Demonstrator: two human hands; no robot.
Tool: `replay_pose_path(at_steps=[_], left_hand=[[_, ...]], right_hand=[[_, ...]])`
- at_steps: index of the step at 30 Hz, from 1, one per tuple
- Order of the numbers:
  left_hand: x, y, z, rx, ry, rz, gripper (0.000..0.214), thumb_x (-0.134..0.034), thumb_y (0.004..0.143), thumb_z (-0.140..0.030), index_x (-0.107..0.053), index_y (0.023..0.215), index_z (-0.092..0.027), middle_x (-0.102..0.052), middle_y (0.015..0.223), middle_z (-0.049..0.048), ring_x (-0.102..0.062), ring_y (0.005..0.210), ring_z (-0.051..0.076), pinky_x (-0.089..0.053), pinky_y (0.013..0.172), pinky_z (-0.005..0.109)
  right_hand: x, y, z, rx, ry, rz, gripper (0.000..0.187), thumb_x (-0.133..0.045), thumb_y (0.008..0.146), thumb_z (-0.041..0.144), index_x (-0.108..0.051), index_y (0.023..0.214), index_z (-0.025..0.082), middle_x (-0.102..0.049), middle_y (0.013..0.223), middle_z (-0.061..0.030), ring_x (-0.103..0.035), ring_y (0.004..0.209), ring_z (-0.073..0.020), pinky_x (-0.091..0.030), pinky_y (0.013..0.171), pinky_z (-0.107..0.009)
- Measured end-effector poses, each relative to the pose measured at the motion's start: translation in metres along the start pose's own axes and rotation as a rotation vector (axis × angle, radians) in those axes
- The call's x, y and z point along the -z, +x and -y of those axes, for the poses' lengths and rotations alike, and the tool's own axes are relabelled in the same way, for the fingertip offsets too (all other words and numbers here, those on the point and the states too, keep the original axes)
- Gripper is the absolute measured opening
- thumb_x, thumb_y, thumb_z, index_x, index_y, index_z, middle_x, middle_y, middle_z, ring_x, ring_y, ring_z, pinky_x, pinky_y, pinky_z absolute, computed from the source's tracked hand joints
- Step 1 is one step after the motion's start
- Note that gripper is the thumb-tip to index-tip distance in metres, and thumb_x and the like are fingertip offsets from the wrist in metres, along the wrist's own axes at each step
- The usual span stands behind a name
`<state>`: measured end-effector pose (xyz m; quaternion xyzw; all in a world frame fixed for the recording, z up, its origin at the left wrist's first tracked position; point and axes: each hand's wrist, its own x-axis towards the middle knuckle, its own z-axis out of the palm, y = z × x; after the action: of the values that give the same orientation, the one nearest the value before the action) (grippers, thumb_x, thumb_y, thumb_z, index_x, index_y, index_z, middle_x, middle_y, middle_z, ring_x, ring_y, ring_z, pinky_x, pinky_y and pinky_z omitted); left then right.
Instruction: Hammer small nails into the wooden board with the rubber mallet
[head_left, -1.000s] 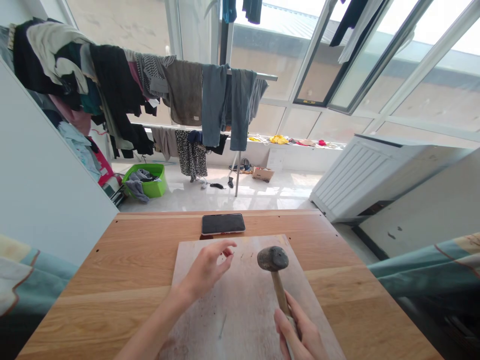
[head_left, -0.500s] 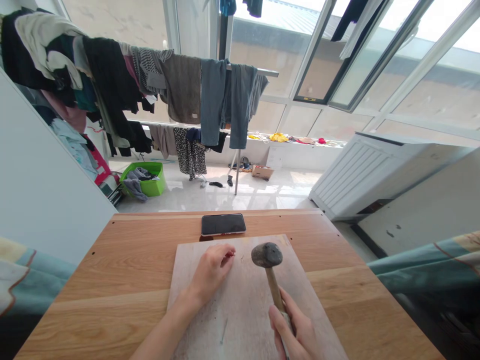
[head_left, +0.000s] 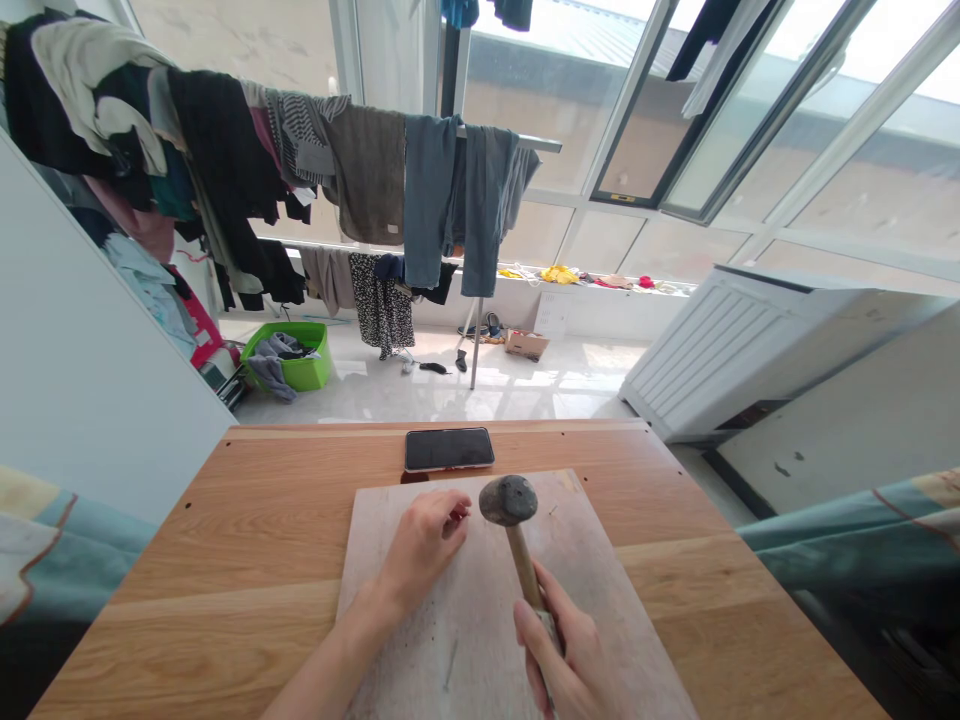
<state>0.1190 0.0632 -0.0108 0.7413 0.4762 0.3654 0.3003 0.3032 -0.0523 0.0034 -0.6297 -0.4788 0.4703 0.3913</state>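
Note:
My right hand [head_left: 566, 660] is wrapped round the wooden handle of a hammer [head_left: 510, 505], whose dark rounded head hangs over the pale wooden board [head_left: 615, 600]. My left hand [head_left: 420, 545] rests on the board just left of the hammer head. Its fingertips are pinched together on something small and reddish that I cannot make out. The board lies on a wooden table [head_left: 240, 540].
A black phone [head_left: 448, 449] lies face up beyond the board's far edge. Past the table are a rack hung with clothes [head_left: 420, 200], a green basket [head_left: 296, 360] of laundry on the floor, and a white panel [head_left: 720, 350] leaning at the right.
The hammer head has moved left toward my left hand. My left hand's fingers have closed from spread into a pinch and settled on the board.

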Motion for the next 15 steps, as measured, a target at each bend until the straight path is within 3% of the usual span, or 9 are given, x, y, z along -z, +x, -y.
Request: replay_pose_path(at_steps=[13, 15], left_hand=[[-0.0001, 0.0013, 0.0022, 0.046, -0.045, 0.023, 0.031, -0.06, 0.084, -0.005, -0.069, 0.109, -0.021, -0.071, 0.087, 0.0019, -0.065, 0.08, 0.019, -0.053, 0.08, 0.031], [0.0014, 0.0016, 0.001, 0.043, -0.044, 0.027, 0.032, -0.06, 0.084, -0.006, -0.069, 0.111, -0.021, -0.071, 0.085, 0.0018, -0.065, 0.08, 0.019, -0.053, 0.08, 0.032]], right_hand=[[-0.0051, -0.0017, 0.0007, 0.008, -0.04, 0.015, 0.077, -0.047, 0.097, 0.067, -0.059, 0.143, 0.006, -0.041, 0.039, 0.012, -0.038, 0.029, -0.01, -0.034, 0.034, -0.019], [-0.007, -0.0019, -0.001, 0.013, -0.057, -0.001, 0.074, -0.049, 0.096, 0.066, -0.06, 0.142, 0.009, -0.048, 0.043, 0.0091, -0.04, 0.03, -0.0102, -0.036, 0.033, -0.019]])
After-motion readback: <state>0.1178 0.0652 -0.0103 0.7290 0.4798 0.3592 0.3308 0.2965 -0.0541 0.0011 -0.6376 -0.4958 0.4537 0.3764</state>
